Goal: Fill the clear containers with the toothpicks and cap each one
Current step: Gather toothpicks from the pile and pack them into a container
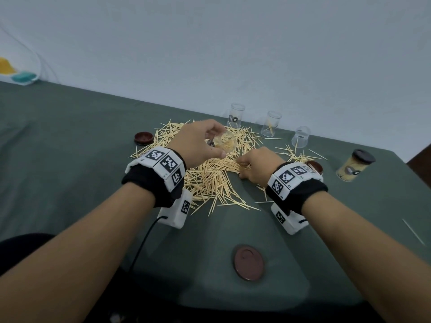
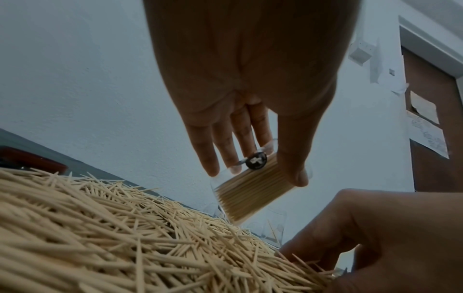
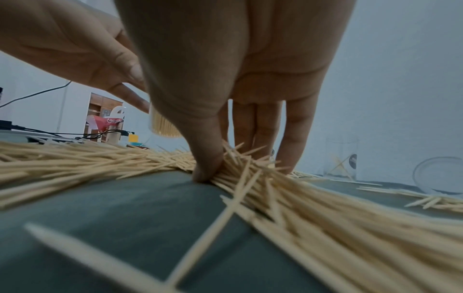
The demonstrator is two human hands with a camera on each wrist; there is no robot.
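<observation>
**Half-packed container over the toothpick heap**

My left hand holds a clear container tilted above the middle of the toothpick pile, thumb on one side and fingers on the other, curled round its wall. It is partly packed with toothpicks lying side by side, and its mouth is uncapped. My right hand is down at the pile's right edge, thumb and fingers pressed together on a bunch of toothpicks against the green bench.

The pile spreads wide under both hands. A smaller scatter lies to its right, and a single stray toothpick sits near the bench's right edge. The near part of the bench, between my forearms, carries only a brown cap. Another brown cap rests just beside the pile's left edge, and a third is partly hidden behind my right wristband.

Along the far edge, close to the wall, stand three open clear containers: the left one touching the pile's far rim, the middle one with a couple of toothpicks inside, the right one seemingly without any. Further right, well apart from the pile, a capped container stands full of toothpicks.
</observation>
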